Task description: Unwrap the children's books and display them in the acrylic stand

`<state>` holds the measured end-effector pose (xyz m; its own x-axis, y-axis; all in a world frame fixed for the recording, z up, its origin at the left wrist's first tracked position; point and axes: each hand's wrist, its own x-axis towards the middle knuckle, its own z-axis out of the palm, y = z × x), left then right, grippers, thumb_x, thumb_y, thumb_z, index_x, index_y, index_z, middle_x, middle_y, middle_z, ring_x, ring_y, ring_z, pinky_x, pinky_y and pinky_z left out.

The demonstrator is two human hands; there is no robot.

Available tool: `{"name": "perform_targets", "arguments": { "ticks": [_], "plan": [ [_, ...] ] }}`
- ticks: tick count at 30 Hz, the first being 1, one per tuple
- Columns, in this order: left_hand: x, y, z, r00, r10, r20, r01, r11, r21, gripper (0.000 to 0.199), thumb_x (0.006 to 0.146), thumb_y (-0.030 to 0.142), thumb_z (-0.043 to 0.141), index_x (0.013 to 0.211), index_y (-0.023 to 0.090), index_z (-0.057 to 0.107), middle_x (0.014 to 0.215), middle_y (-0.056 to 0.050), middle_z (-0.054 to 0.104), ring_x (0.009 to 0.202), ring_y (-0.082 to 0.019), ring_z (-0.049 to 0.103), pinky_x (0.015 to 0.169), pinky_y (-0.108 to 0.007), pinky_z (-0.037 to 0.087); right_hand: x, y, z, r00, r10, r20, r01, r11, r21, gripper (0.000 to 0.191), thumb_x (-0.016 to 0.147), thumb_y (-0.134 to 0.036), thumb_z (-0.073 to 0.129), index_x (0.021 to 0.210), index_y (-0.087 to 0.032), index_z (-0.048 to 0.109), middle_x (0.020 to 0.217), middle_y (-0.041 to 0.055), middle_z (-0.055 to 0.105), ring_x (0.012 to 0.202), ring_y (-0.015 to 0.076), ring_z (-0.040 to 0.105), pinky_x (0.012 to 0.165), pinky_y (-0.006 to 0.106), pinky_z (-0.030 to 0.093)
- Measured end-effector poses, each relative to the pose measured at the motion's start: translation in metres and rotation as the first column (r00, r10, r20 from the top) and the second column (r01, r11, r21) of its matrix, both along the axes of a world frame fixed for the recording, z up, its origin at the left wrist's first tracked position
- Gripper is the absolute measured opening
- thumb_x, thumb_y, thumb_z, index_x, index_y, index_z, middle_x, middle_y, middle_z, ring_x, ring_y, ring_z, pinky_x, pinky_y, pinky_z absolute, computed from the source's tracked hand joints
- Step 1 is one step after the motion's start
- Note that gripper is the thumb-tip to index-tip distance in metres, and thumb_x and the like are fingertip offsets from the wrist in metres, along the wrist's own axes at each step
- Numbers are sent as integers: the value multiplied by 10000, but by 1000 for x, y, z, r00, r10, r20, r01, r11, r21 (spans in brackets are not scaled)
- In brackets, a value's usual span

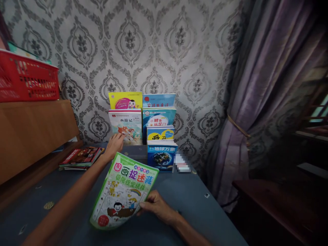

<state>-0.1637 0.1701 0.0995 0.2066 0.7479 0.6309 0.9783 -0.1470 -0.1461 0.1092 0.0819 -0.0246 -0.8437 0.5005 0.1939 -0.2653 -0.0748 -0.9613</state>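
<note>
The right hand (157, 206), at lower centre of the frame, pinches the right edge of the green book (125, 194), thumb on the cover. The book is tilted above the counter (66, 208), its cover facing up toward the camera and its lower part bowing softly. Its bright green border surrounds large coloured characters, a rainbow and cartoon figures.

The left hand (115, 146), left of centre, has its fingertips at the front of the white-covered book (129, 126); whether it grips anything, I cannot tell. That book stands upright in front of the yellow book (123, 99). Beside them, blue-toned books step down to the earth-covered book (162, 158) in front. So two upright groups are already formed, with the green book outside both. The magazine pile (81, 157) lies flat at left, also apart from them.
</note>
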Motion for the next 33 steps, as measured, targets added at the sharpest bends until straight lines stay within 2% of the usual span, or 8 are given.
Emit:
{"name": "perform_targets", "arguments": {
  "ticks": [8,17,21,24,29,33],
  "plan": [
    [-7,12,1,1000,13,11,-13,1000,-20,414,912,139,430,1298,184,571,1183,-115,622,1093,-277,541,924,-408,444,1,5,-5,1000,7,4,-7,1000,25,446,782,-545,757,1013,-165,799,925,86,768,809,192,717,759,308,567],
    [-21,17,1,996,-86,26,88,993,-73,389,928,183,436,1291,193,575,1211,-119,603,1110,-269,526,920,-399,445,2,5,-5,1000,-2,17,1,999,36,428,807,-550,729,1021,-185,797,956,88,766,839,205,717,780,329,562],
    [-28,19,5,987,-149,65,156,980,-122,369,955,249,425,1280,184,586,1192,-125,606,1105,-265,536,953,-406,445,0,6,1,999,-49,19,48,997,63,419,802,-566,726,960,-185,804,891,70,761,783,186,699,749,310,556],
    [-32,21,8,968,-200,149,221,965,-138,384,974,323,400,1273,182,596,1170,-127,623,1095,-261,560,965,-404,454,0,13,7,993,-120,21,117,989,96,449,795,-589,720,973,-183,796,858,66,753,717,171,674,707,301,551],
    [-35,22,17,867,-294,403,372,919,-131,452,977,472,344,1174,209,655,1170,-94,677,1113,-234,597,1013,-355,453,1,28,21,946,-319,60,293,918,266,440,806,-608,695,880,-186,794,780,48,732,672,166,635,675,297,538],
    [-37,19,25,694,-282,663,466,877,-115,563,934,628,352,1148,229,688,1237,-51,698,1169,-251,606,1049,-344,440,1,33,38,911,-405,72,350,855,382,454,810,-630,669,860,-195,788,754,31,713,659,172,617,624,290,526]
  ]
}}
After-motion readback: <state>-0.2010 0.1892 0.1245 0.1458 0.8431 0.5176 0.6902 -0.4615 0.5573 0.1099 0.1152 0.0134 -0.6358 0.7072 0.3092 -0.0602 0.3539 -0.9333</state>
